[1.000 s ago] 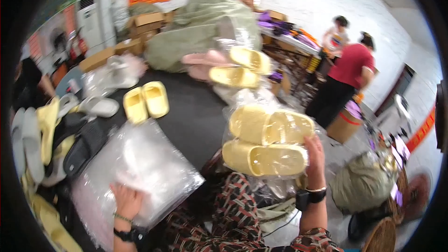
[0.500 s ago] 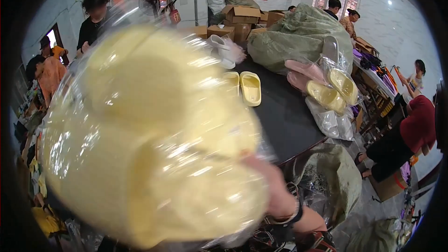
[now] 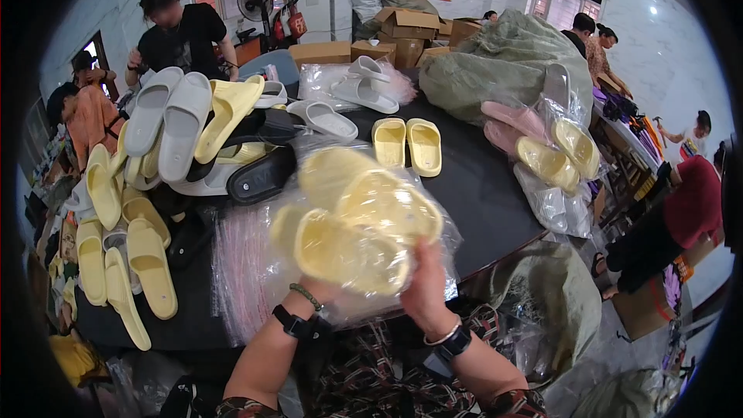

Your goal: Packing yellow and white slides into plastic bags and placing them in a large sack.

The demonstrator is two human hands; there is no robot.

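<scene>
Pale yellow slippers in a clear plastic bag [image 3: 364, 220] are held up in front of me, slightly blurred. My right hand [image 3: 426, 288] is closed on their near right edge, thumb on top of the film. My left hand [image 3: 316, 292] holds the near left side, its fingers mostly hidden behind the slippers. Under them lies a stack of clear plastic bags [image 3: 251, 279] with pinkish edges. Just beyond, an unbagged pair of yellow slippers [image 3: 425, 147] stands on the black table [image 3: 480, 201].
Loose grey, yellow and black slippers [image 3: 186, 124] are heaped on the left. Bagged pink, yellow and white slippers [image 3: 546, 156] lie at the right edge, before a large green sack [image 3: 511, 62]. An open sack [image 3: 546, 294] stands below. A person in black [image 3: 190, 39] is across the table.
The bagged yellow slippers have moved down and away from close before the camera, toward the bag stack. Both my hands now show on them; the slipper heap has come into sight.
</scene>
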